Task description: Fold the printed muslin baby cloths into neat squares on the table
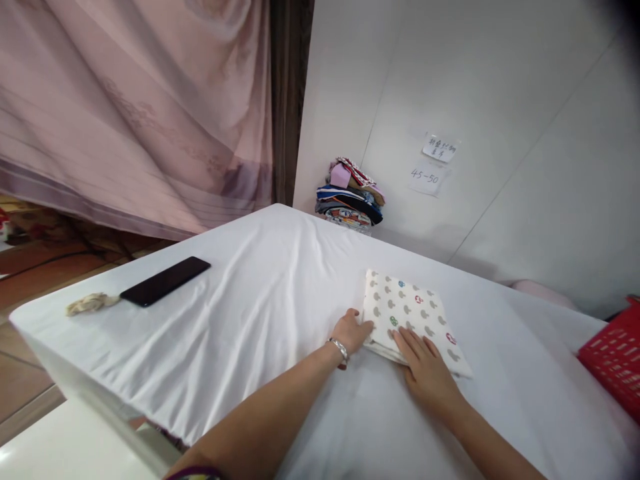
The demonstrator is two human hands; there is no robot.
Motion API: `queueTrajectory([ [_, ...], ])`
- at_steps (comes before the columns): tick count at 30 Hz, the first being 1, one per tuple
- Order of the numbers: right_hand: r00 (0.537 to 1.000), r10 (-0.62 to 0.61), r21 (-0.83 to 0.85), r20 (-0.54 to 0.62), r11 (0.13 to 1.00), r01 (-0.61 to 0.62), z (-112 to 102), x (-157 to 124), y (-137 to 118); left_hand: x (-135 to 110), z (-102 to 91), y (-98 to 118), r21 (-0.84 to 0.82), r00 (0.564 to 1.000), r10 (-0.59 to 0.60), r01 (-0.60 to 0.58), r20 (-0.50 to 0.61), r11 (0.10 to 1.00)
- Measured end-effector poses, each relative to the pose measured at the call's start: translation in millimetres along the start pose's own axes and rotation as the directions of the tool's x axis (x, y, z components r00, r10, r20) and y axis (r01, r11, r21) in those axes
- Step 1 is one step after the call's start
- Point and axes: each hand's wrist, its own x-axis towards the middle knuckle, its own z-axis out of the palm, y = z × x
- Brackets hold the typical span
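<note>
A folded white cloth (407,310) printed with grey, red, blue and green mushroom-like shapes lies flat on the white-covered table (250,313). My left hand (353,331), with a silver bracelet at the wrist, touches the cloth's left edge. Its thumb and a finger are spread apart there, and the other fingers are partly hidden. On the near part of the cloth, my right hand (425,370) rests palm down with its fingers stretched out over the top layer. Several layers show along the near edge of the fold.
A black phone (167,280) and a beige crumpled hair tie (90,303) lie on the table's left side. Folded clothes (350,193) are stacked past the far edge by the wall. A red plastic basket (615,353) stands at the right. A pink curtain (150,113) hangs behind.
</note>
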Motion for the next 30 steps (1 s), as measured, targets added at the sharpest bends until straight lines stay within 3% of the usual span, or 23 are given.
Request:
queueTrajectory([
  [5,0.991,0.013,-0.034,-0.133,0.999,-0.018,4.9,-4.6,-6.5,-6.7,-0.2,12.6,-0.245,0.989,-0.081,0.110,0.125,0.963],
  [11,0.952,0.098,0.081,-0.289,0.994,-0.078,4.1,4.6,-24.4,-25.8,3.5,26.5,-0.450,0.975,-0.051,0.146,0.216,0.881],
  [16,0.921,0.296,0.245,-0.252,0.941,-0.236,-9.4,3.1,-13.9,-35.2,0.1,29.6,-0.506,0.959,0.035,0.117,0.281,0.854],
  [18,0.885,0.414,0.317,-0.214,0.886,-0.337,-25.7,1.5,-5.5,-34.1,-3.6,27.1,-0.462,0.968,0.109,0.008,0.225,0.887],
  [20,0.845,0.504,0.393,-0.177,0.823,-0.409,-45.7,-0.4,1.2,-29.6,-7.0,21.4,-0.289,0.973,0.226,-0.206,0.038,0.935],
  [22,0.812,0.563,0.475,-0.150,0.762,-0.440,-66.6,-3.0,4.4,-22.6,-9.0,13.6,-0.014,0.906,0.400,-0.405,-0.137,0.914],
  [23,0.800,0.583,0.515,-0.141,0.733,-0.444,-76.8,-4.8,4.6,-18.8,-9.5,9.9,0.110,0.860,0.481,-0.468,-0.173,0.877],
  [26,0.788,0.602,0.636,-0.127,0.659,-0.401,-106.3,-12.3,3.4,-9.1,-12.3,3.7,0.289,0.773,0.616,-0.561,-0.151,0.776],
  [28,0.801,0.590,0.737,-0.102,0.585,-0.338,-126.0,-17.7,5.5,-7.0,-19.2,6.6,0.276,0.767,0.628,-0.580,-0.131,0.766],
  [30,0.802,0.594,0.846,-0.070,0.461,-0.268,-146.9,-21.8,12.5,-10.3,-32.2,17.2,0.174,0.789,0.607,-0.587,-0.092,0.790],
])
